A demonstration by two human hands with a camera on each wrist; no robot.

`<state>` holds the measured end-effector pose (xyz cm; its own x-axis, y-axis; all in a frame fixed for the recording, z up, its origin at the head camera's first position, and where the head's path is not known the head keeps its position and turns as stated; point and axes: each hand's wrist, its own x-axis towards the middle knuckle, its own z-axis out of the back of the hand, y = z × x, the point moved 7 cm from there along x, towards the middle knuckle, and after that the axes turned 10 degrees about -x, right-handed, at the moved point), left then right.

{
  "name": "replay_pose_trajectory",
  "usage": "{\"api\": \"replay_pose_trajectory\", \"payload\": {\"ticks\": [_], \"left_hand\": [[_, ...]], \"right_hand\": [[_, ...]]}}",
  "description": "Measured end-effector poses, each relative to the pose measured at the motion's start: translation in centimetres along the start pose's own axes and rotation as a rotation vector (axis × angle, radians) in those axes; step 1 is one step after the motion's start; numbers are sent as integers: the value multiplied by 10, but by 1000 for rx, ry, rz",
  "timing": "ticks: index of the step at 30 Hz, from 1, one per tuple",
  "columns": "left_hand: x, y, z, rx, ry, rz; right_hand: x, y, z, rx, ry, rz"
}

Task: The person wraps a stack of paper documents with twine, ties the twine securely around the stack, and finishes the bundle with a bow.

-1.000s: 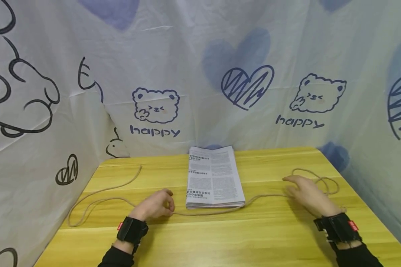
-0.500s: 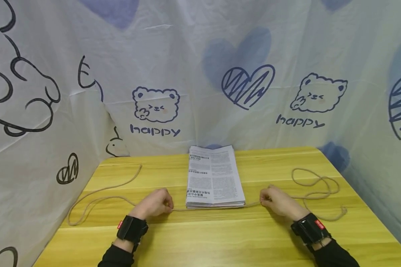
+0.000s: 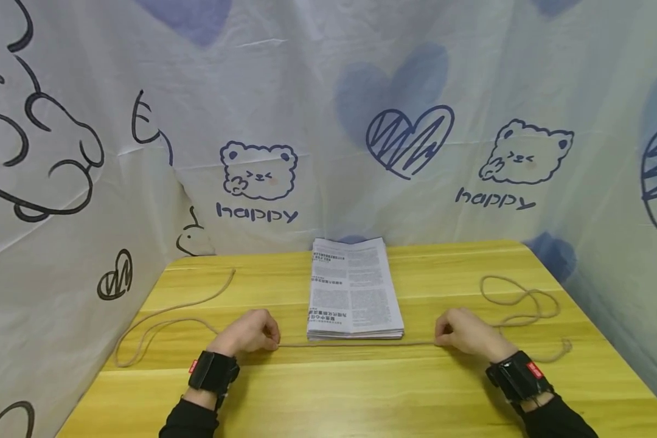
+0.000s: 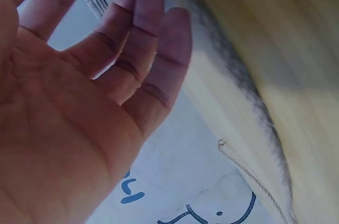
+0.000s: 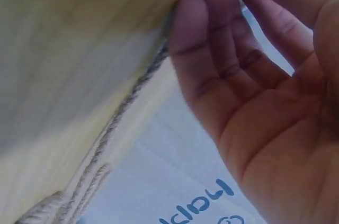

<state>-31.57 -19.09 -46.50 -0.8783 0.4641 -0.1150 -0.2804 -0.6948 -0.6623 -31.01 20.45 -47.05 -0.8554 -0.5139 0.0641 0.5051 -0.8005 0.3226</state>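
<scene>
A thin tan rope (image 3: 356, 345) runs straight and taut between the two hands, just in front of a stack of folded newspapers (image 3: 356, 289). My left hand (image 3: 250, 332) pinches it to the left of the stack, thumb against curled fingers. On the other side my right hand (image 3: 467, 332) pinches the rope the same way. In the left wrist view the rope (image 4: 249, 86) passes from the fingertips along the tabletop; the right wrist view has the rope (image 5: 122, 113) trailing off behind the fingers. The exact pinch points are cut off at the top of both wrist views.
The yellow wood-grain table (image 3: 356, 395) bears everything. Slack rope curves in a long bend at the left and lies in loops at the right, with a knotted end near the right edge. A white printed curtain (image 3: 328, 182) encloses the back and sides.
My right hand came in leftward from over the right loops, took hold of the rope, then shifted slightly right. The rope's middle went from a slack curve to a straight line.
</scene>
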Motion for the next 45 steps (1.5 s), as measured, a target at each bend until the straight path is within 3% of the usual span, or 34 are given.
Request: {"api": "replay_pose_trajectory", "payload": {"ticks": [10, 16, 25, 36, 45], "left_hand": [[0, 0, 0, -26, 11, 54], [7, -7, 0, -21, -39, 54], [34, -20, -5, -9, -154, 103], [69, -28, -5, -176, -277, 201], [80, -31, -5, -187, -349, 294]], "right_hand": [[-3, -2, 4, 64, 22, -101], [2, 4, 10, 118, -27, -138], [20, 19, 8, 177, -38, -130], [57, 26, -8, 184, 22, -165], [77, 31, -16, 183, 22, -202]]}}
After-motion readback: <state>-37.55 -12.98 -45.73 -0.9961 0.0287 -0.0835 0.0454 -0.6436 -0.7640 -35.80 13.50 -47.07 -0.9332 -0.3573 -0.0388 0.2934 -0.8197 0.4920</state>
